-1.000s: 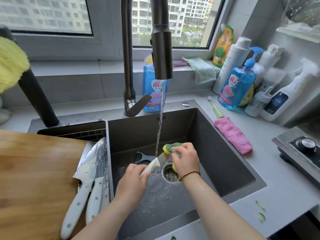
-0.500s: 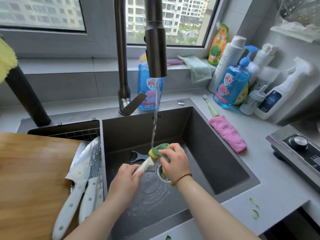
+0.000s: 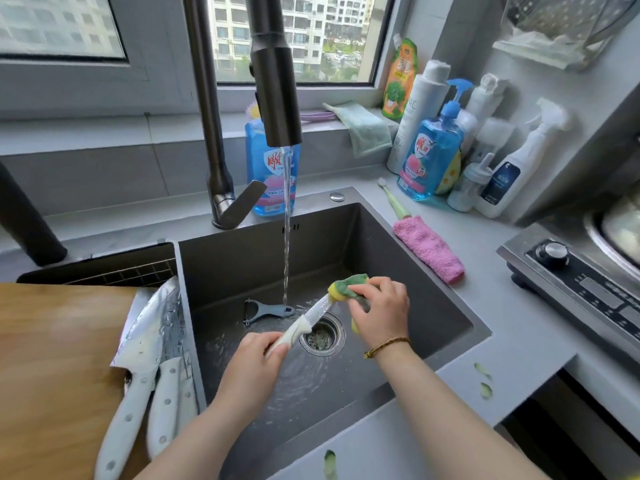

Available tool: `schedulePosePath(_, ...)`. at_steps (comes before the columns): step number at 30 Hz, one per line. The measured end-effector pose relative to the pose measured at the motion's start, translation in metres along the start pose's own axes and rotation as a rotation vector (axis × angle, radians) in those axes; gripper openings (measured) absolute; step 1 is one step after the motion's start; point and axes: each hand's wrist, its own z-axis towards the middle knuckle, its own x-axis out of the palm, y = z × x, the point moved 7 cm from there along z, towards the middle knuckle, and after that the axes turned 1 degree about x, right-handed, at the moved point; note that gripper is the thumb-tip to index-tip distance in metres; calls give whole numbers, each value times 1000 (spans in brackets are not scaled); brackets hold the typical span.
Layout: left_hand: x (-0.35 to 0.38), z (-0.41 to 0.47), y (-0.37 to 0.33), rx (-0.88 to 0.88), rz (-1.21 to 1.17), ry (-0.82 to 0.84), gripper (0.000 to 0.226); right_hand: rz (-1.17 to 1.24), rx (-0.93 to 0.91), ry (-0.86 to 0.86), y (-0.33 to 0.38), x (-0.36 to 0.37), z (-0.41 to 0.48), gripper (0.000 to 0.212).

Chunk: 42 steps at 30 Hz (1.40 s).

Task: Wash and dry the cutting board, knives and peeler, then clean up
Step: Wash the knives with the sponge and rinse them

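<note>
Wood cutting board (image 3: 52,358) lies flat over the left basin, beside the sink (image 3: 242,265). Looks not yet washed. On its right edge lie 2 large knives (image 3: 138,375), white handles toward the person, blades toward the window, drops on the steel.

Dark sink, 1 open basin. The faucet (image 3: 273,81) is running. A thin stream (image 3: 286,220) lands behind the drain (image 3: 322,336), just left of the blade in hand, beside it and not on it.

Over the drain, the left hand (image 3: 252,365) has its fingers curled round the white handle of a small knife (image 3: 317,310). The long axis runs from that grip at lower left, up and to the right. The tip points away from the person, toward the right hand (image 3: 381,313).

That right hand pinches a yellow-green sponge (image 3: 346,287) folded over the blade's far end, so the tip is hidden inside. It is the hand nearer the tip; the other hand reaches only the handle.

Judgement: the step in hand is scrubbing the 3rd knife. The next stroke should follow the axis, back toward the handle or off the tip. Which way the edge faces I cannot tell, so the folded grip is the risk.

Grey-blue peeler (image 3: 266,311) lies flat on the sink floor, left of the stream, apart from both hands. Nothing stands between sponge and handle.

Green peel scraps (image 3: 485,382) lie on the counter at right, left for cleanup.
</note>
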Motion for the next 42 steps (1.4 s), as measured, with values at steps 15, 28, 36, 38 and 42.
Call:
schedulePosePath(15,4,-25,-1,-91,-213,9,15,-237,212,324,-56,-42,-104,27)
schedulePosePath(28,-17,-17,5,-344,-566,111,34,777,585,518,40,33,-39,46)
schedulePosePath(36,-23,-2,21,-478,-773,200,32,945,670,646,66,88,-13,20)
schedulePosePath(38,-22,1,21,-497,-788,234,34,920,730,595,59,90,-6,29)
schedulePosePath(42,-19,4,22,-524,-824,244,36,887,642,701,62,99,-6,24)
